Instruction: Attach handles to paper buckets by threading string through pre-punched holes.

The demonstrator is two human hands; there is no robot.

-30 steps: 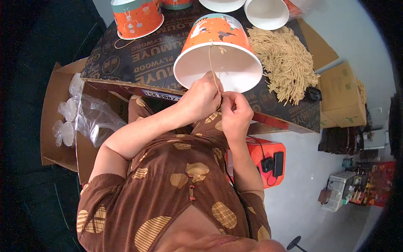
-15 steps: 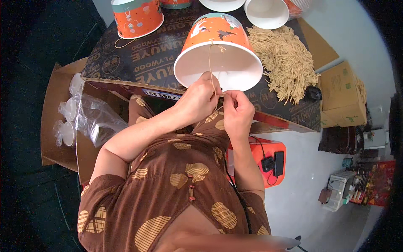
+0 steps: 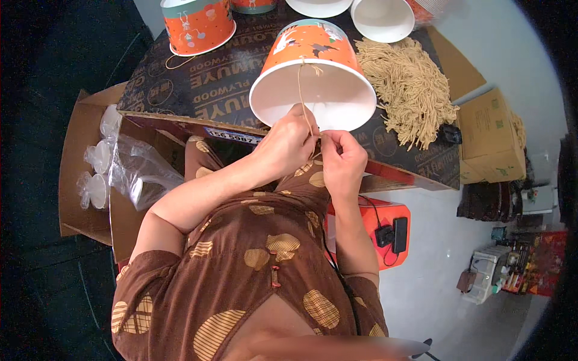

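An orange paper bucket [image 3: 313, 51] with a white inside lies on its side at the table's front edge, its mouth toward me. A tan string [image 3: 303, 93] is knotted at its upper rim and runs down across the mouth. My left hand [image 3: 291, 137] is closed on that string just below the bucket. Close beside it, my right hand [image 3: 344, 157] pinches the string's lower end between thumb and forefinger. The fingertips of both hands nearly meet. Part of the string between them is hidden by the fingers.
A heap of tan strings [image 3: 409, 90] lies right of the bucket. Another orange bucket [image 3: 198, 30] stands far left, a string at its rim. White bowls [image 3: 382, 21] sit at the back. Left of me, an open carton [image 3: 90, 222] holds plastic-wrapped white pieces. A red stool [image 3: 394, 259] carries a black adapter.
My right hand has shifted very slightly, its fingers still pinched. The left hand stays almost where it was, and the bucket has barely moved.
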